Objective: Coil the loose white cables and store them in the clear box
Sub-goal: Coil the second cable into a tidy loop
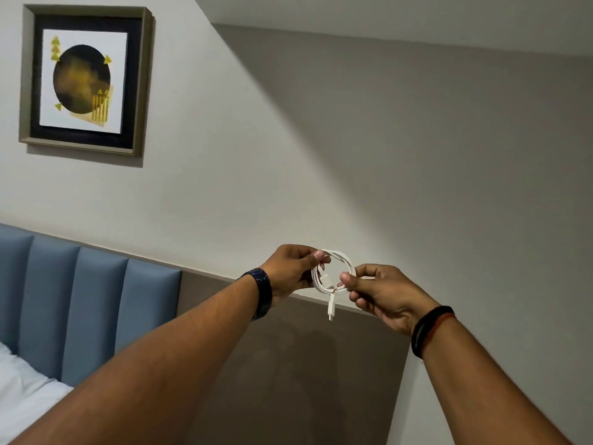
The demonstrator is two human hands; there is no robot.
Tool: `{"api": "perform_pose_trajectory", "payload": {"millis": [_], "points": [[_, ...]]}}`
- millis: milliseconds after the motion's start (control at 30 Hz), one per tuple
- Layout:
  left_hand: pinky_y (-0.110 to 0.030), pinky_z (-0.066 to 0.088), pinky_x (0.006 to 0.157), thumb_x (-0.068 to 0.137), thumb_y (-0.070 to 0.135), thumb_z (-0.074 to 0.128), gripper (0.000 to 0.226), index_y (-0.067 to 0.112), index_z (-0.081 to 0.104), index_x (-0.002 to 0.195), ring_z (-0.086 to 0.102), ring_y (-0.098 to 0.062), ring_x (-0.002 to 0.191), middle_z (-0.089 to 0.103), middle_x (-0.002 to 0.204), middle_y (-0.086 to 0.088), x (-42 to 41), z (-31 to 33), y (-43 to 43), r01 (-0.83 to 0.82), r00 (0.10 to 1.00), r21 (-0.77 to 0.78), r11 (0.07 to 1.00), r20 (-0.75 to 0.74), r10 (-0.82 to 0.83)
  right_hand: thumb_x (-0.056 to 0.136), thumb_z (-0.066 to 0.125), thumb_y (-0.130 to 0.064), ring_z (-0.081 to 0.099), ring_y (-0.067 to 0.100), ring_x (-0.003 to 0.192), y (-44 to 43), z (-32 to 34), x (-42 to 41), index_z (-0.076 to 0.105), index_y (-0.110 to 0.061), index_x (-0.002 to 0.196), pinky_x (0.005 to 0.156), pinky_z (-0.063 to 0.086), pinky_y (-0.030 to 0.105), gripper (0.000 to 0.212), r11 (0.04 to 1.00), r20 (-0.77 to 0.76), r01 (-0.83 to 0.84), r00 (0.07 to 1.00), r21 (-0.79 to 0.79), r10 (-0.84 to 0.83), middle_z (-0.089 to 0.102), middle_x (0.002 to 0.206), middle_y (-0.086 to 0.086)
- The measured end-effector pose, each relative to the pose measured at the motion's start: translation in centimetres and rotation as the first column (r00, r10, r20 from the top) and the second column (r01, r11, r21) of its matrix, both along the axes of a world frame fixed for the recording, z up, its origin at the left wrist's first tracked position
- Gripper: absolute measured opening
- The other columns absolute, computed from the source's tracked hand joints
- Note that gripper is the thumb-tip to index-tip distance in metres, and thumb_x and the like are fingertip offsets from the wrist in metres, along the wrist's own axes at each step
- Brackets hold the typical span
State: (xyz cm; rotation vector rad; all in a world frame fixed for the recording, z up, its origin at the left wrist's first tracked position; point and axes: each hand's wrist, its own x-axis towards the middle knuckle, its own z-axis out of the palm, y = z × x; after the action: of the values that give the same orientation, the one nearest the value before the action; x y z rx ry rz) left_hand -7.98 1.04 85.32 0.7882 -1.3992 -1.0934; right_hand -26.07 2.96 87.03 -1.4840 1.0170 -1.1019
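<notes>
In the head view, the white cable (pixel 333 272) is wound into a small round coil, 1 plug (pixel 331 311) hanging below. It is held in mid-air, pinched in the grip of the left hand (pixel 293 273) and the right hand (pixel 382 293).

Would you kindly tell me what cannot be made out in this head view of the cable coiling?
Clear box: outside the head view, which faces the wall.
Other loose cables: out of frame; only the white cable shows, pinched by the left hand and right hand.
Cable's other end: lost among the loops; one plug hangs free.
Plug type: too small to tell.
</notes>
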Motion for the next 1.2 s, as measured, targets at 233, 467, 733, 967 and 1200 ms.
{"api": "perform_pose_trajectory", "payload": {"millis": [233, 467, 733, 967, 1200], "points": [[-0.026, 0.059, 0.058, 0.091, 0.008, 0.057, 0.015, 0.004, 0.067, 0.08, 0.064, -0.014, 0.054, 0.065, 0.07, -0.011, -1.9, -0.2, -0.5, -0.269, 0.953, 0.03, 0.963, -0.14, 0.27, 0.073, 0.077, -0.003, 0.061, 0.018, 0.058, 0.2, 0.0, 0.8, 0.062, 0.009, 0.095, 0.059, 0.059, 0.026, 0.029, 0.981, -0.221, 0.074, 0.968, -0.181, -0.114, 0.067, 0.074, 0.015], [-0.04, 0.058, 0.077, 0.095, 0.015, 0.049, 0.021, 0.005, 0.065, 0.086, 0.063, -0.027, 0.072, 0.064, 0.08, -0.014, -2.9, 0.0, -0.6, -0.306, 0.934, 0.116, 0.945, -0.156, 0.322, 0.074, 0.076, 0.0, 0.064, 0.021, 0.062, -0.3, -0.1, 1.2, 0.061, 0.009, 0.091, 0.068, 0.061, 0.032, 0.025, 0.958, -0.174, 0.143, 0.966, -0.247, -0.189, 0.067, 0.071, 0.014], [-0.032, 0.048, 0.067, 0.1, 0.015, 0.036, 0.022, 0.007, 0.055, 0.106, 0.048, -0.016, 0.055, 0.046, 0.064, -0.003, -1.4, 0.1, 0.7, 0.174, 0.973, 0.22, 0.96, -0.188, -0.133, 0.077, 0.074, -0.007, 0.058, 0.013, 0.06, 0.1, -0.7, -1.0, 0.065, 0.001, 0.094, 0.051, 0.05, 0.022, 0.021, 0.997, -0.151, 0.035, 0.987, -0.071, -0.046, 0.067, 0.087, 0.018], [-0.032, 0.049, 0.068, 0.093, 0.041, 0.049, 0.03, 0.016, 0.063, 0.085, 0.055, -0.014, 0.064, 0.052, 0.068, 0.001, -2.1, -0.3, 1.0, -0.061, 0.957, 0.098, 0.993, 0.29, 0.03, 0.083, 0.066, -0.003, 0.061, 0.019, 0.066, -0.2, -1.6, -1.0, 0.06, 0.0, 0.097, 0.056, 0.054, 0.027, 0.015, 1.0, -0.121, 0.024, 0.992, -0.004, -0.025, 0.066, 0.09, 0.021], [-0.028, 0.039, 0.058, 0.096, 0.035, 0.041, 0.035, 0.018, 0.047, 0.067, 0.048, -0.017, 0.058, 0.051, 0.064, -0.002, -3.5, -0.6, 0.1, -0.304, 0.906, -0.116, 0.946, 0.272, 0.325, 0.077, 0.067, 0.011, 0.07, 0.025, 0.062, 0.5, -1.8, 1.5, 0.052, -0.002, 0.1, 0.05, 0.058, 0.032, 0.03, 0.998, 0.072, -0.016, 0.997, 0.063, 0.011, 0.071, 0.071, 0.015]]}}
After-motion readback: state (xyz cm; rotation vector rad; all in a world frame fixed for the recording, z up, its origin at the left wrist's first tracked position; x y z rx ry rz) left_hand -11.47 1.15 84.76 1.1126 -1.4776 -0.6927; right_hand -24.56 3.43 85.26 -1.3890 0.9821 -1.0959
